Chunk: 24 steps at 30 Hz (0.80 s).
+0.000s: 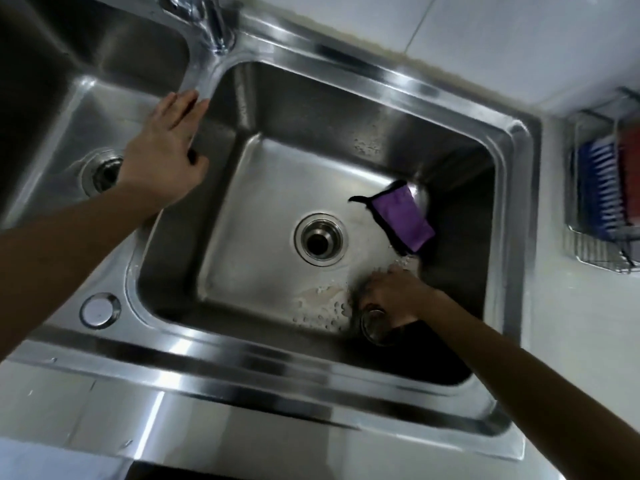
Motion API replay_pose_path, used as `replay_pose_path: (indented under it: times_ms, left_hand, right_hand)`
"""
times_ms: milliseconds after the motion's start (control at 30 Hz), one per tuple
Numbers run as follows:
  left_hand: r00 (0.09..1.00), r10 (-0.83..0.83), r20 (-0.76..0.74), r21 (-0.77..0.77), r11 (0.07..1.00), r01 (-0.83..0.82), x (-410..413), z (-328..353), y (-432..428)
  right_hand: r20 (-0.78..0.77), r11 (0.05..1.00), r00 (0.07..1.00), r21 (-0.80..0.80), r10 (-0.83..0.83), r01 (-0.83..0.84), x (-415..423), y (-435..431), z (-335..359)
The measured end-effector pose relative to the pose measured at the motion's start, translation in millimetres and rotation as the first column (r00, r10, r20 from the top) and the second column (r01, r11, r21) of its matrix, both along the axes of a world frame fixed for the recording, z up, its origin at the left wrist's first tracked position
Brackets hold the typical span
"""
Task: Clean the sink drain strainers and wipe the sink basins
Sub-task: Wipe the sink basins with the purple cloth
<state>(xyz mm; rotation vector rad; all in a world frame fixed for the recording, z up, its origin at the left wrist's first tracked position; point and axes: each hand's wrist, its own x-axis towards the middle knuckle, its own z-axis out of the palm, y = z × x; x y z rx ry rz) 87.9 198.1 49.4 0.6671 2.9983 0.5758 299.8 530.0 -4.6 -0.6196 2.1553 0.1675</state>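
In the left basin (pixel 65 109) the strainer (pixel 104 173) sits in its drain, dark and grimy. The left hand (pixel 166 150) rests flat on the divider, fingers released. Right basin's drain (pixel 320 239) is open; a purple cloth (pixel 403 220) lies beside it. The right hand (pixel 391 296), fingers clenched, grips a round metal strainer (pixel 374 323) among soapy droplets.

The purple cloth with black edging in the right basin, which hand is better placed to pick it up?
Right. The right hand is down in that basin just below the purple cloth with black edging, though it holds a metal strainer; the left hand rests on the divider.
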Motion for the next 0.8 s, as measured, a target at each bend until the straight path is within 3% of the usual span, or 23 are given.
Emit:
replay_pose_path:
  times_ms: [67,133,233,333,433,533,600,700,800]
  left_hand:
    - [1.0,0.004,-0.008,-0.005,1.0,-0.004,0,0,0]
    - [1.0,-0.001,-0.016,-0.004,1.0,0.001,-1,-1,-2]
    - [0.999,-0.015,-0.034,-0.01,1.0,0.014,-3,-4,-3]
    - [1.0,-0.009,-0.024,-0.012,1.0,0.009,-4,-4,-3]
    - [1.0,-0.006,-0.018,-0.028,1.0,0.006,-3,-3,-4]
    - [1.0,-0.003,-0.002,-0.028,1.0,0.003,-4,-2,-4]
    - [1.0,-0.003,0.009,-0.023,1.0,0.003,-4,-3,-4]
    - [1.0,-0.007,0.008,-0.025,1.0,0.007,-5,-4,-4]
    - [1.0,-0.01,0.006,-0.02,1.0,0.01,-6,-5,-6]
  right_hand:
    - [-0.07,0.996,0.995,0.058,0.071,-0.067,3,-5,-2]
    - [-0.139,1.0,0.99,0.023,0.023,-0.02,-6,-11,-2]
    - [-0.173,0.937,0.935,-0.22,-0.31,0.27,-37,-30,-1]
    - [0.024,0.598,0.683,-0.461,-0.73,0.655,-84,-56,-10]
    - [0.133,0.216,0.35,-0.573,-0.927,0.79,-134,-83,-28]
    - [0.362,-0.291,-0.085,-0.566,-0.928,0.772,-175,-110,-38]
    - [0.499,-0.524,-0.269,-0.488,-0.824,0.698,-195,-121,-44]
    - [0.658,-0.698,-0.365,-0.351,-0.658,0.625,-211,-128,-49]
    - [0.796,-0.74,-0.318,-0.226,-0.515,0.634,-201,-115,-44]
